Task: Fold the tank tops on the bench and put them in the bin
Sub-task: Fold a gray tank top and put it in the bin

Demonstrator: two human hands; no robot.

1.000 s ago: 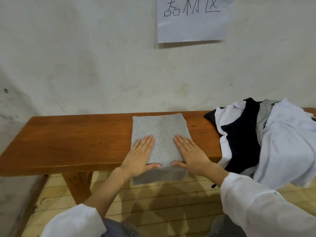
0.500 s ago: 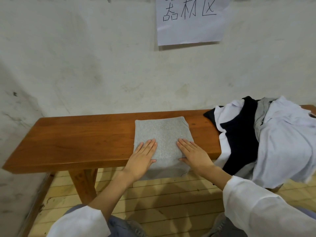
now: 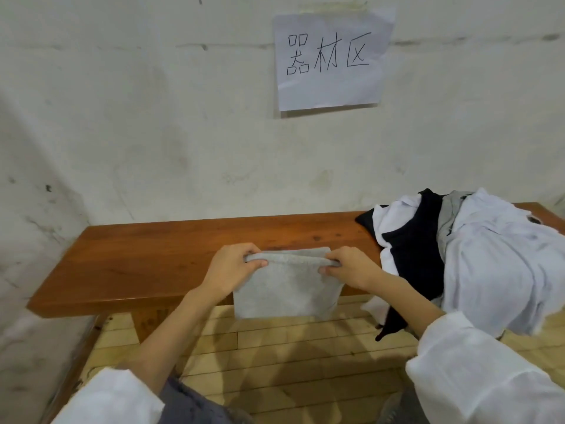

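Note:
A folded grey tank top point(image 3: 287, 286) hangs over the front edge of the brown wooden bench point(image 3: 146, 264). My left hand point(image 3: 232, 267) pinches its upper left corner and my right hand point(image 3: 351, 267) pinches its upper right corner, holding the top edge raised just above the bench. A heap of unfolded tank tops point(image 3: 477, 255), white, black and grey, lies on the right end of the bench and droops over the front. No bin is in view.
The bench stands against a pale plaster wall with a paper sign point(image 3: 330, 59) taped above it. Its left half shows bare wood. A light wooden plank floor point(image 3: 275, 347) lies below, and my knees sit at the bottom edge.
Both hands went from pressing flat on the grey tank top to gripping its top corners. The garment has been drawn toward me and now hangs off the front edge.

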